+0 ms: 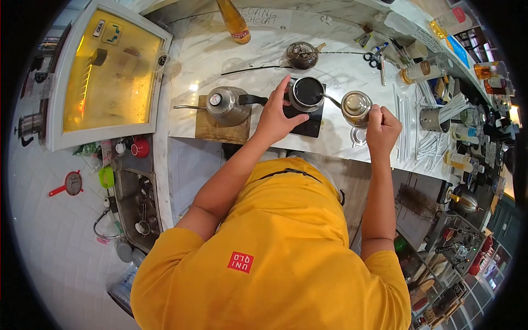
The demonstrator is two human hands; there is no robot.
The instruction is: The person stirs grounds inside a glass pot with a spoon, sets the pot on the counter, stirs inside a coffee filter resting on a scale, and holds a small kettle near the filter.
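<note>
A round, pale-rimmed vessel with dark contents stands over a flat black scale on the counter. My left hand curves around its left side with thumb and fingers spread; I cannot tell whether they press against it. My right hand is closed at the near right side of a small steel gooseneck kettle, its grip on the handle partly hidden. The kettle's thin spout points left to the vessel's rim. Any stream of water is too small to see.
To the left, a larger steel kettle sits on a wooden board. Behind are a glass pot, a long black stirrer and an amber bottle. Scissors, white straws and a metal straw holder lie rightward.
</note>
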